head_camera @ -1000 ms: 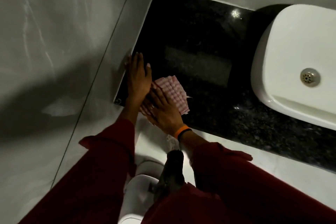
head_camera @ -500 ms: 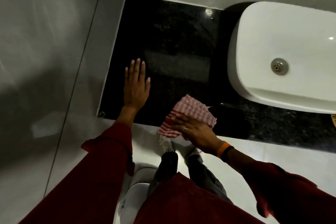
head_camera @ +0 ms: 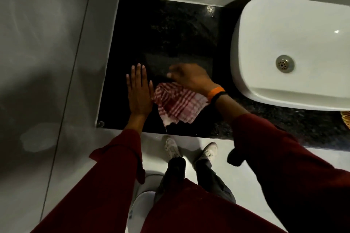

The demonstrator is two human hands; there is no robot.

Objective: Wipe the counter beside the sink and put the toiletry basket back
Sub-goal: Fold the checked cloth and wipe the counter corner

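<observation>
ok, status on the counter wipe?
Left hand flat on the counter, empty. Right hand pressing the checked cloth down. Basket barely in frame, right edge, not back. Nothing blocking.

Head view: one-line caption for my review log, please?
Right hand wipes the dark counter with a checked cloth beside the white sink; left hand rests flat.

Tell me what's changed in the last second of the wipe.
The right hand swept the checked cloth out toward the sink along the front edge, then back beside the left hand. The left hand stayed flat on the counter.
</observation>
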